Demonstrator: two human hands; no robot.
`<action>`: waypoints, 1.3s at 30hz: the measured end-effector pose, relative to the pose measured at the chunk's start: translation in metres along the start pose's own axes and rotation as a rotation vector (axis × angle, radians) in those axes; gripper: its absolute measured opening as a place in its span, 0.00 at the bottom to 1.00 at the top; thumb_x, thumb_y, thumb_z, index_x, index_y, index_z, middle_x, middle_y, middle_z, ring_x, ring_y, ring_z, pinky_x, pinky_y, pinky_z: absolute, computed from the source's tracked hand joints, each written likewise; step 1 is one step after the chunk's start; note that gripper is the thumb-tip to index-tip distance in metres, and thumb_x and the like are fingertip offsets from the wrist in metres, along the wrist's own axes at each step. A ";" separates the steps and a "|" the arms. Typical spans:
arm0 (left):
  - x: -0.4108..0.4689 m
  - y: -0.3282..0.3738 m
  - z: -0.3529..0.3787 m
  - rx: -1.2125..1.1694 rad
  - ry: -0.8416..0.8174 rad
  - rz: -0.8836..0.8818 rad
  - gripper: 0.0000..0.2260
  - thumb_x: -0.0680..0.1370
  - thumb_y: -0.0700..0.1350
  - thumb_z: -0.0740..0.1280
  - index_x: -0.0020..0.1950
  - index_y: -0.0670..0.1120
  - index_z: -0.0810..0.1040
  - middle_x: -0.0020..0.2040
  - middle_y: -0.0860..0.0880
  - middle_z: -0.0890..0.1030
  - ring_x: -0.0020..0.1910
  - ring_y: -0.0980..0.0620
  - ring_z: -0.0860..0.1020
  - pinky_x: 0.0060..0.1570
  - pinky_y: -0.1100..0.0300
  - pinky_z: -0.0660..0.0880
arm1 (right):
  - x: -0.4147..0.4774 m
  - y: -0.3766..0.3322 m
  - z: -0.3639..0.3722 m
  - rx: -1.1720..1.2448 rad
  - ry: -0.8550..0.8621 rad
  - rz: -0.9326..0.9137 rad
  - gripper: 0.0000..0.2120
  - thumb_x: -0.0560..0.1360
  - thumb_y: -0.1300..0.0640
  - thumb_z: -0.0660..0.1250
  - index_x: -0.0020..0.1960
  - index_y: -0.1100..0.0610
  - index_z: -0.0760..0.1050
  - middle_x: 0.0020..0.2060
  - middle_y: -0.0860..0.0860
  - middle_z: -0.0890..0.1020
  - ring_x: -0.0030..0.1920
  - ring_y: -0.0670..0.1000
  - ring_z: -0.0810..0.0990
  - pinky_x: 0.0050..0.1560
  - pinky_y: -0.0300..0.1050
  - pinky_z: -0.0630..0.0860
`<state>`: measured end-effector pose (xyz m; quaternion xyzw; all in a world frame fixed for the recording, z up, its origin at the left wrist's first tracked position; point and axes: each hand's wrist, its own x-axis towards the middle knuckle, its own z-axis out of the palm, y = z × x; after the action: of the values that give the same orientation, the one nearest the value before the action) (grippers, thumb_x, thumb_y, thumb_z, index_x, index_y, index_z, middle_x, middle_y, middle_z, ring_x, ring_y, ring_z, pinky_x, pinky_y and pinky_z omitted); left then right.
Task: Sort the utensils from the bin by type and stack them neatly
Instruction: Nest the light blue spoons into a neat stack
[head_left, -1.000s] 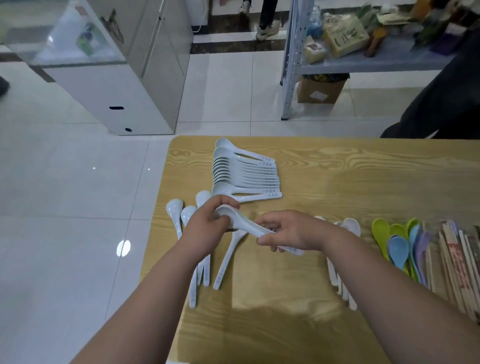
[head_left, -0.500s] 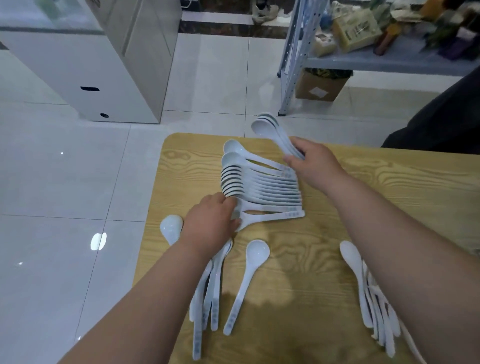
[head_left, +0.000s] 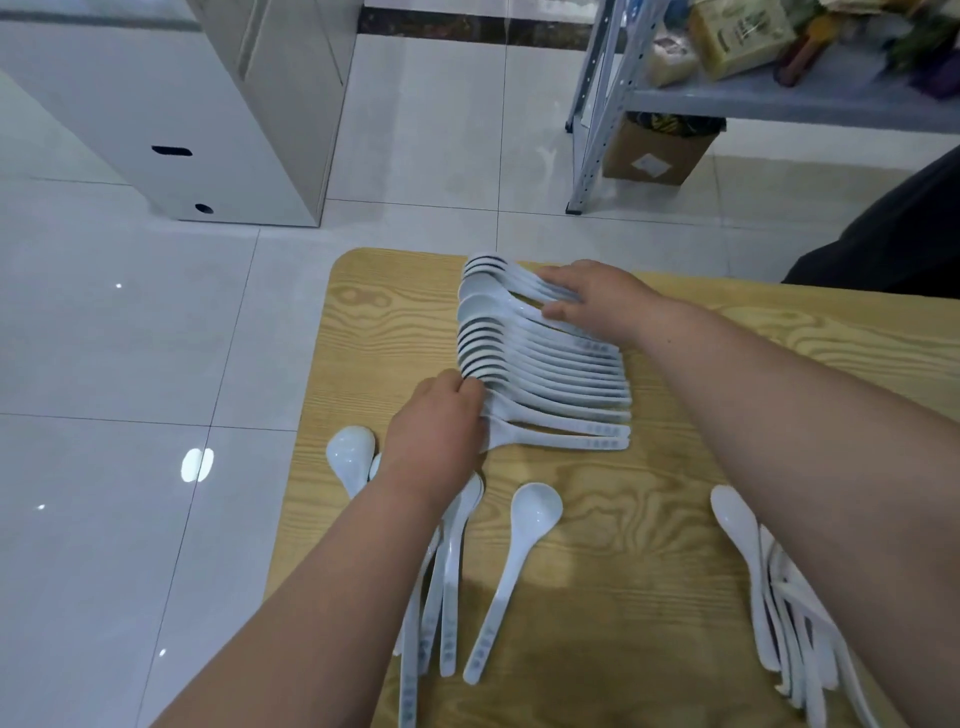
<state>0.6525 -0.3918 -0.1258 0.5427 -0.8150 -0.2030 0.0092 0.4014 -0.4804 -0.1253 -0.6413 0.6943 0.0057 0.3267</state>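
**Q:** Head view. Where are the spoons?

**A:** A row (head_left: 561, 387) of white spoons lies at the centre of the table (head_left: 649, 519). The spoons overlap, with bowls to the left and handles to the right. Loose spoons (head_left: 449, 582) lie under the left forearm. One spoon (head_left: 519, 561) lies apart at lower centre, and a heap (head_left: 769, 597) sits at lower right.

**Q:** And the right hand (head_left: 597, 299)?

**A:** It is at the upper end of the row. The fingers are curled over the handles of the far spoons (head_left: 493, 270) and the thumb is beneath them, so it pinches them. Those spoons touch the top of the row.

**Q:** And the left hand (head_left: 434, 434)?

**A:** It is at the lower left end of the row, with its knuckles against the nearest bowls. The fingers are bent and the tips are hidden. Whether it grips a spoon or only presses on it cannot be told.
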 end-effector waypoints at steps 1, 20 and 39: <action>0.002 -0.002 0.001 -0.020 0.022 0.009 0.08 0.78 0.43 0.65 0.46 0.48 0.64 0.44 0.50 0.63 0.43 0.50 0.64 0.37 0.54 0.62 | 0.000 0.001 0.000 -0.003 -0.021 -0.003 0.28 0.80 0.42 0.65 0.78 0.44 0.63 0.75 0.50 0.66 0.74 0.55 0.66 0.71 0.47 0.62; 0.011 -0.003 0.020 -0.100 0.330 0.159 0.14 0.67 0.37 0.73 0.43 0.42 0.68 0.38 0.44 0.70 0.33 0.50 0.63 0.27 0.58 0.59 | -0.071 0.002 0.063 -0.335 -0.013 -0.191 0.61 0.63 0.23 0.66 0.80 0.46 0.34 0.81 0.54 0.41 0.80 0.56 0.42 0.79 0.56 0.44; 0.048 0.020 0.017 -0.563 0.022 -0.057 0.33 0.83 0.45 0.60 0.82 0.45 0.46 0.83 0.48 0.48 0.80 0.54 0.48 0.74 0.66 0.47 | -0.081 0.021 0.077 -0.332 0.107 -0.284 0.54 0.62 0.21 0.56 0.79 0.49 0.47 0.80 0.61 0.48 0.81 0.60 0.46 0.79 0.59 0.44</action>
<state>0.6109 -0.4226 -0.1441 0.5436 -0.7109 -0.4156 0.1624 0.4138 -0.3725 -0.1572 -0.7770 0.6029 0.0400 0.1768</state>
